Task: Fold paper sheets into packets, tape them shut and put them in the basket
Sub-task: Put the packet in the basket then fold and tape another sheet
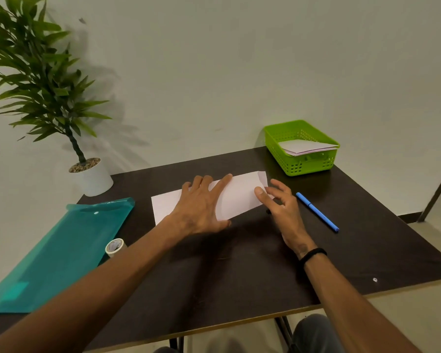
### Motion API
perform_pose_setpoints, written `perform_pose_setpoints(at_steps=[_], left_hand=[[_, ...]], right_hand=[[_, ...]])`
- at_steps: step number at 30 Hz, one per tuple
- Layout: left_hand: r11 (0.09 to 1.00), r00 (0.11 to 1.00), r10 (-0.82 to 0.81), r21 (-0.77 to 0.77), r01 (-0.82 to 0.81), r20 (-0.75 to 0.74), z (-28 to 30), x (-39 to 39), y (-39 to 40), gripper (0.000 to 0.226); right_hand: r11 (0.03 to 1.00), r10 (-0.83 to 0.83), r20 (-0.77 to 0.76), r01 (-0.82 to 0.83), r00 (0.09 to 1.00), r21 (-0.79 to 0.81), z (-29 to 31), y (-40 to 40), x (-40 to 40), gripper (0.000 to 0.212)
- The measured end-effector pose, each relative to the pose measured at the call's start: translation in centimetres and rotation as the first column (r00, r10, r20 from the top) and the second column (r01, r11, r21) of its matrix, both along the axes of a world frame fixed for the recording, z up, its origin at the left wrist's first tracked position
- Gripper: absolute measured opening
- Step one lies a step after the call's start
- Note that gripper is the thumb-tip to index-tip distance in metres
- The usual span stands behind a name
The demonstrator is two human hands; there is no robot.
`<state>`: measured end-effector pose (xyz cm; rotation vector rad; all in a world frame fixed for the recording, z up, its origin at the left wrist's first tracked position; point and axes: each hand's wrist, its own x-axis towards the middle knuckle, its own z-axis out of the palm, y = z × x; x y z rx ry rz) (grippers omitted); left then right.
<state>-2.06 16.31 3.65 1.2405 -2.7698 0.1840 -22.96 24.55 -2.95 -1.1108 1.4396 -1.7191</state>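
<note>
We see the sheet (236, 196) lying partly folded on the dark table (239, 271), at the centre of the frame, its right end turned in at a slant. The left hand (201, 207) lies flat on it, fingers straight and slightly spread, pressing the paper down. The right hand (281, 202) sits at the sheet's right end; its thumb tip touches the paper edge and the other fingers are loosely curled above the table, holding nothing we can make out. A black band (313, 254) circles the right wrist.

The basket (301, 159) stands at the upper right of the table with 1 stack of folded packets (306, 147) inside. A blue pen (317, 212) lies just right of the right hand. At lower left lie a teal folder (59, 253) and 1 tape roll (115, 247) beside it. A potted plant (49, 93) fills the upper left.
</note>
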Motion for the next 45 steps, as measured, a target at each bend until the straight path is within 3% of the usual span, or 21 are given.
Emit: perform_pose_setpoints(at_steps=[4, 9, 12, 14, 17, 22, 27, 34, 39, 42, 45], left_hand=[[0.989, 0.993, 0.115, 0.095, -0.117, 0.018, -0.2, -0.1, 0.9, 0.122], [0.943, 0.979, 0.203, 0.269, -0.194, -0.006, -1.3, -0.5, 2.5, 0.126], [0.909, 0.967, 0.244, 0.366, -0.201, -0.075, -2.5, -0.6, 3.3, 0.128], [0.866, 0.938, 0.298, 0.463, -0.188, -0.178, -3.1, -0.6, 3.8, 0.126], [0.766, 0.819, 0.459, 0.62, -0.169, -0.344, -3.9, -0.3, 3.3, 0.111], [0.64, 0.496, 0.671, 0.769, -0.012, -0.551, -5.5, 0.9, 0.1, 0.079], [0.741, 0.412, 0.596, 0.67, 0.05, -0.689, -6.9, 1.4, -2.6, 0.059], [0.853, 0.459, 0.455, 0.521, 0.021, -0.763, -7.5, 0.9, -5.5, 0.068], [0.901, 0.446, 0.42, 0.421, -0.104, -0.79, -8.4, 0.6, -6.4, 0.056], [0.91, 0.449, 0.405, 0.397, -0.118, -0.797, -8.8, 0.6, -6.5, 0.061], [0.91, 0.479, 0.406, 0.39, -0.139, -0.778, -9.0, 0.7, -6.5, 0.066]], right_hand=[[0.999, -0.017, 0.127, 0.023, 0.992, -0.042, -0.3, -0.2, -0.3, 0.066], [0.999, -0.038, 0.145, 0.04, 0.989, -0.016, -0.4, -0.4, -0.1, 0.077], [0.998, -0.056, 0.1, 0.053, 0.993, 0.03, -0.6, -0.4, -0.2, 0.071], [0.993, -0.085, -0.016, 0.086, 0.996, 0.086, -0.8, -0.6, -0.2, 0.067], [0.985, -0.083, -0.137, 0.102, 0.987, 0.137, -1.2, -1.1, -0.4, 0.065], [0.977, 0.027, -0.238, 0.024, 0.971, 0.212, -0.9, -1.6, -0.4, 0.063], [0.947, 0.169, -0.347, -0.054, 0.922, 0.318, -0.4, -3.7, 0.2, 0.058], [0.97, 0.116, -0.47, 0.003, 0.875, 0.244, -1.2, -9.9, 1.6, 0.049], [0.979, 0.105, -0.502, -0.001, 0.858, 0.203, -1.5, -11.4, 1.4, 0.036], [0.983, 0.118, -0.533, -0.022, 0.838, 0.184, -1.5, -11.3, 1.5, 0.044], [0.987, 0.117, -0.648, -0.016, 0.752, 0.16, -1.4, -11.1, 1.9, 0.048]])
